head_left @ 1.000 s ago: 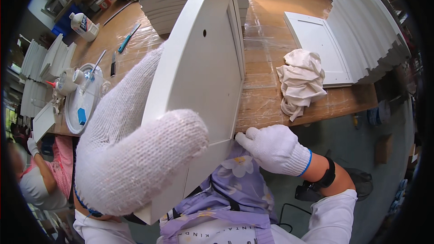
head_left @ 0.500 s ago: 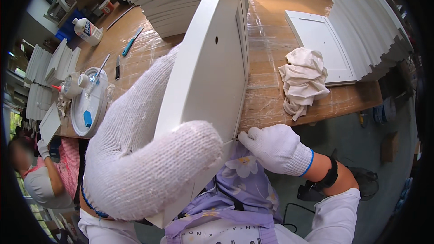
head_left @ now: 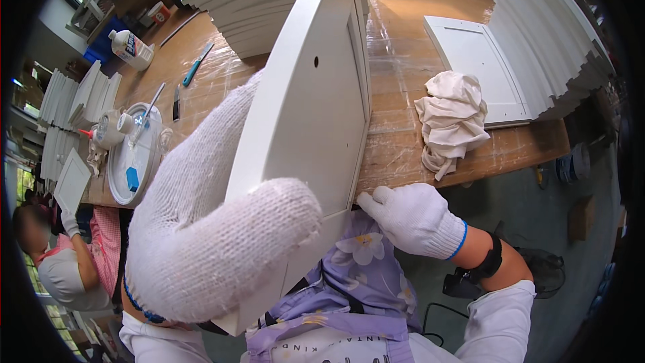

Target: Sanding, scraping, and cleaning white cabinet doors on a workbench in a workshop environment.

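Left hand [head_left: 222, 249] in white knit glove wraps the near left edge of the white painted wooden cabinet door [head_left: 309, 128], thumb closed over its front. Right hand [head_left: 413, 218], same glove w/ blue cuff, presses closed fingers on the door's lower right edge. Door stands tilted on the plastic-covered wooden table [head_left: 403, 141]. Beyond: crumpled white cloth [head_left: 453, 117], flat white panel [head_left: 477, 67], round white tray [head_left: 134, 158].

The left hand [head_left: 222, 242], in a white knit glove, fills the lower left of the frame, thumb curled over in a clamp. The right hand [head_left: 413, 218], gloved too, sits lower centre-right, fingers bent, forearm bare above a dark wrist strap.
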`<action>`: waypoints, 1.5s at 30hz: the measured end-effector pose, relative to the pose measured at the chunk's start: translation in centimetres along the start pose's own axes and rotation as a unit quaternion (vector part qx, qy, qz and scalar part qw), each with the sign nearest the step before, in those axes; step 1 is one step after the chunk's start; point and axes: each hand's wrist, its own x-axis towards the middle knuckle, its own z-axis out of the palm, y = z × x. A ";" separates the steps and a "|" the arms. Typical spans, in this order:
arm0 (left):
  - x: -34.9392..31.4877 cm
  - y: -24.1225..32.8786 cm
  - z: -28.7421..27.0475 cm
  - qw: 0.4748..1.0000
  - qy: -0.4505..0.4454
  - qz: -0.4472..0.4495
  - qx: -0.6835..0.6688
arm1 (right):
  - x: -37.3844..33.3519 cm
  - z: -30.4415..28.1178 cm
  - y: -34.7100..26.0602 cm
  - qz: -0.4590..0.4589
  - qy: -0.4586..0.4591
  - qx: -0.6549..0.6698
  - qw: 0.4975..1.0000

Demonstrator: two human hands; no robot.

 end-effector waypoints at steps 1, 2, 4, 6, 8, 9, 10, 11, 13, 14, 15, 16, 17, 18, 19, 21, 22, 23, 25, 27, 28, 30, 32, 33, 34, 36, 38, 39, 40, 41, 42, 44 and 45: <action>-0.1 0.1 -0.1 1.000 0.001 -0.001 -0.003 | 0.0 0.1 0.0 0.000 0.001 0.000 1.000; 0.1 0.0 0.0 1.000 0.001 0.000 0.001 | -0.1 0.2 0.0 0.002 0.000 0.003 1.000; 0.1 0.0 0.1 1.000 0.000 0.001 0.003 | -0.1 0.3 -0.1 0.002 -0.003 0.007 1.000; 0.2 0.1 0.1 1.000 0.001 0.001 0.004 | 0.0 0.1 -0.3 0.004 -0.028 0.019 0.999; 0.1 0.2 0.1 1.000 0.002 -0.001 0.008 | 0.0 0.5 0.0 0.009 0.000 0.022 1.000; -0.1 0.2 0.0 1.000 0.003 -0.001 0.009 | 0.1 0.6 0.1 0.014 0.026 0.025 0.999; -0.2 0.4 -0.1 1.000 0.005 -0.002 0.011 | 0.1 0.5 -0.1 0.011 0.027 0.025 0.999; -0.4 0.4 -0.2 1.000 0.008 -0.005 0.014 | 0.1 0.4 -0.5 -0.005 0.009 0.025 1.000; 0.5 -0.3 0.3 1.000 -0.003 0.003 0.004 | -0.3 0.7 0.1 -0.002 -0.016 0.020 1.000; 0.9 -0.7 0.5 1.000 -0.009 0.006 -0.002 | -0.4 1.0 0.6 0.015 0.013 0.015 1.000; 1.3 -1.3 0.6 1.000 -0.013 0.006 -0.011 | -0.5 1.2 1.1 0.034 0.042 0.009 0.999; 0.2 -0.1 0.1 1.000 0.000 0.000 0.006 | -0.1 0.8 0.4 0.014 0.050 0.015 0.999; -0.8 0.9 -0.5 1.000 0.014 -0.011 0.020 | 0.1 0.5 -0.4 -0.014 0.042 0.021 0.999; -0.5 0.5 -0.4 1.000 0.011 -0.009 0.014 | 0.0 0.6 -0.3 -0.017 0.023 0.019 0.999; -0.2 0.1 -0.3 1.000 0.008 -0.008 0.009 | -0.1 0.6 -0.2 -0.012 0.021 0.017 1.000; 0.3 -0.5 -0.2 1.000 0.006 -0.006 -0.004 | -0.1 0.7 0.1 -0.002 0.008 0.018 1.000; 0.5 -0.9 -0.2 1.000 0.006 -0.007 -0.014 | -0.2 0.9 0.3 0.003 0.006 0.017 1.000; 0.5 -0.7 -0.4 1.000 0.011 -0.012 -0.020 | -0.3 1.1 0.5 0.008 0.020 0.019 1.000; 0.2 -0.7 -0.9 0.999 0.024 -0.019 -0.035 | -0.3 1.0 0.3 0.008 0.036 0.017 0.999; 0.3 -0.9 -1.7 0.995 0.048 -0.032 -0.077 | -0.4 0.7 0.1 -0.010 0.009 0.034 0.999; 0.7 -1.6 -2.1 0.991 0.061 -0.040 -0.109 | -0.5 -0.1 0.4 0.012 0.007 0.072 0.997; 0.5 -2.5 -3.7 0.978 0.086 -0.056 -0.181 | -0.7 0.5 1.4 0.037 0.100 0.106 0.989; 0.8 -5.4 -5.2 0.951 0.106 -0.072 -0.282 | -0.8 1.5 2.5 0.095 0.214 0.161 0.959; 0.1 -7.1 -6.3 0.951 0.110 -0.072 -0.281 | -0.7 1.7 2.8 0.090 0.214 0.161 0.959; -0.9 -9.1 -7.2 0.958 0.138 -0.109 -0.227 | -0.8 1.7 3.0 0.094 0.224 0.168 0.955; -2.3 -12.5 -7.3 0.950 0.136 -0.172 -0.221 | -0.5 2.3 3.4 0.087 0.249 0.168 0.950; -3.2 -15.2 -6.0 0.924 0.091 -0.219 -0.300 | 0.1 2.2 3.8 0.082 0.243 0.147 0.955; -3.6 -15.7 -4.8 0.913 0.090 -0.244 -0.315 | 0.6 2.4 4.1 0.079 0.235 0.124 0.961; -3.8 -16.3 -3.7 0.906 0.077 -0.249 -0.334 | 1.0 2.2 4.4 0.079 0.231 0.123 0.962; -4.0 -17.2 -2.8 0.898 0.065 -0.255 -0.353 | 1.6 2.1 4.6 0.071 0.223 0.096 0.967; -4.3 -18.1 -2.4 0.899 0.064 -0.276 -0.334 | 2.1 1.7 4.8 0.064 0.216 0.066 0.972; -4.4 -20.4 -1.0 0.909 0.081 -0.310 -0.265 | 3.0 2.1 5.5 0.058 0.214 0.044 0.974; -4.5 -21.0 -0.6 0.907 0.084 -0.310 -0.271 | 3.5 2.3 5.8 0.051 0.214 0.024 0.975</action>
